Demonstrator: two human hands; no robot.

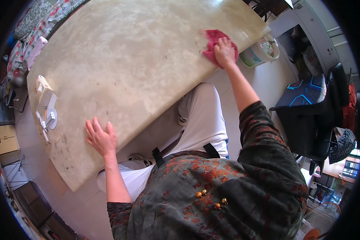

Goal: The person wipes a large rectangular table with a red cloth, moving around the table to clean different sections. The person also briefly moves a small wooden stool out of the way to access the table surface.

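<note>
Under my right hand (224, 52) is a pink cloth (211, 39), pressed against the tabletop near its right edge. Part of the cloth spreads out past my fingers, and its left side looks blurred. My left hand (101, 136) rests palm down on the near left part of the beige table (117, 72), fingers apart, with nothing in it. Small dark marks or crumbs dot the table's surface, with a denser patch towards its left corner.
At the table's left edge lie a tissue pack (44, 85) and a white round-based object (51, 118). A white bucket (255, 55) with mixed contents stands beside the right edge. To my right is a black chair (306, 126); a fan (319, 219) sits behind it.
</note>
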